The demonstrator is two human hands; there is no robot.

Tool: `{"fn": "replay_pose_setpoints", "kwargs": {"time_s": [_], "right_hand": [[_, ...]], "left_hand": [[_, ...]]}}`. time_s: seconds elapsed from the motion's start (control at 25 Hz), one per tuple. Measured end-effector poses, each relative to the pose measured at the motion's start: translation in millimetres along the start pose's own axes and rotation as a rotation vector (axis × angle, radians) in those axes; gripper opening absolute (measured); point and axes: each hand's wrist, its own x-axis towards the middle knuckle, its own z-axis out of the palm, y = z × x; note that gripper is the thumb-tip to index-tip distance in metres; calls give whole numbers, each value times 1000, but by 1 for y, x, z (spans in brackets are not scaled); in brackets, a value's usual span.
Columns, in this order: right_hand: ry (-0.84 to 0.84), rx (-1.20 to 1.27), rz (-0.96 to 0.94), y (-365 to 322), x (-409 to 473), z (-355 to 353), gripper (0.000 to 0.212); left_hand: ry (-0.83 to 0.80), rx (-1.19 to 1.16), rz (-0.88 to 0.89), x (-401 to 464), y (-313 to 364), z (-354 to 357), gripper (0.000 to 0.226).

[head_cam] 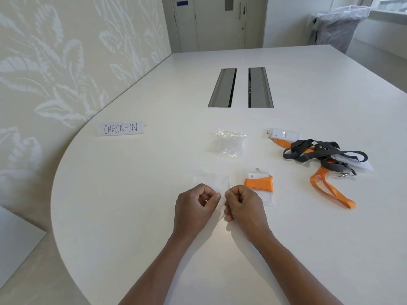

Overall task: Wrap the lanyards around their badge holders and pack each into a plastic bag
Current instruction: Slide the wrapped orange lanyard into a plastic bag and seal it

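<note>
Clear plastic bag (214, 182): mouth pinched between left hand (195, 208) and right hand (243, 208). Wrapped orange badge holder (259, 186): counter (132, 194), just right. Advice: rub layers apart fully before inserting.

Bright, even daylight from window (387, 9) at upper right. Soft shadows under forearms on white bench (132, 194). Wide-angle bowing at edges; slight overall softness.

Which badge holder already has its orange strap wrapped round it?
The wrapped badge holder just beside the right hand. Its orange strap is wound tight; the others lie in the tangled pile with loose straps.
</note>
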Motion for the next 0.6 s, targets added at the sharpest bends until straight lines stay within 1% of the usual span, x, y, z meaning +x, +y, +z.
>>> {"fn": "replay_pose_setpoints", "kwargs": {"time_s": [0.08, 0.2, 0.24, 0.32, 0.44, 0.52, 0.6], "right_hand": [[20, -3, 5, 0, 0, 2, 20], [49, -34, -6, 0, -1, 4, 18], [57, -53, -19, 0, -2, 5, 17], [78, -79, -52, -3, -3, 7, 14], [135, -106, -119, -7, -6, 13, 5], [177, -160, -184, -6, -7, 17, 12], [211, -165, -219, -7, -8, 22, 12]], "left_hand": [[93, 15, -17, 0, 2, -1, 20], [271, 39, -107, 2, 3, -4, 18], [305, 52, -128, 1, 5, -4, 18], [302, 89, -110, 0, 7, -3, 19], [239, 144, 8, -3, 9, -2, 17], [212, 150, 69, -4, 8, -2, 16], [187, 160, 123, -5, 7, -2, 16]]}}
